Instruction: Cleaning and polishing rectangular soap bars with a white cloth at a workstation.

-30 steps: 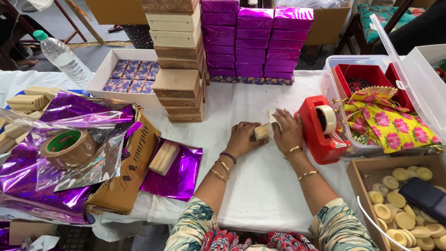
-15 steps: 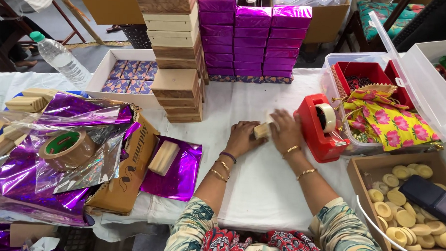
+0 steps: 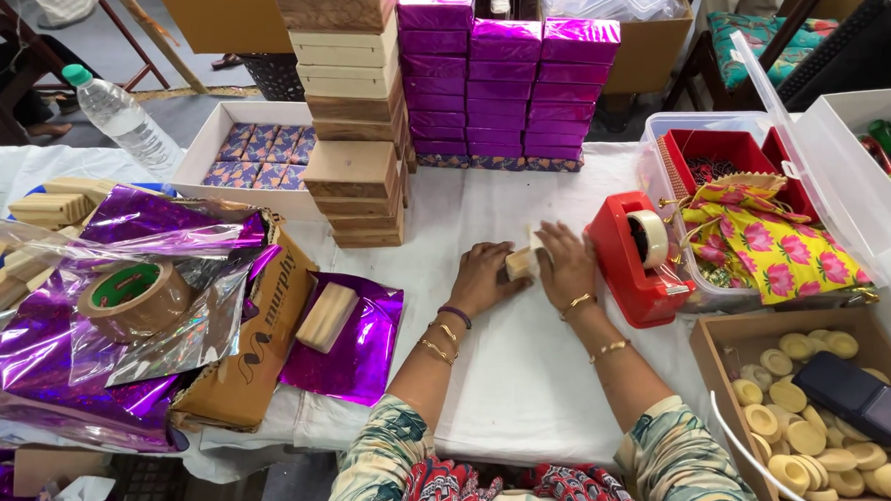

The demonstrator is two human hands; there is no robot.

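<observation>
My left hand [image 3: 484, 274] and my right hand [image 3: 568, 265] meet on a small pale wooden block [image 3: 521, 261] lying on the white tablecloth [image 3: 520, 374]. Both hands press on it from either side, fingers curled over it. Just right of my right hand stands a red tape dispenser [image 3: 637, 257]. Another pale wooden block [image 3: 326, 316] rests on a square of purple foil [image 3: 361, 352] to the left of my left arm.
A tall stack of wooden boxes [image 3: 349, 106] and stacks of purple-wrapped boxes [image 3: 503, 78] stand behind. Crumpled purple foil with a brown tape roll [image 3: 128, 297] lies left. A box of yellow discs [image 3: 808, 427], a floral cloth [image 3: 766, 244], a water bottle [image 3: 121, 116].
</observation>
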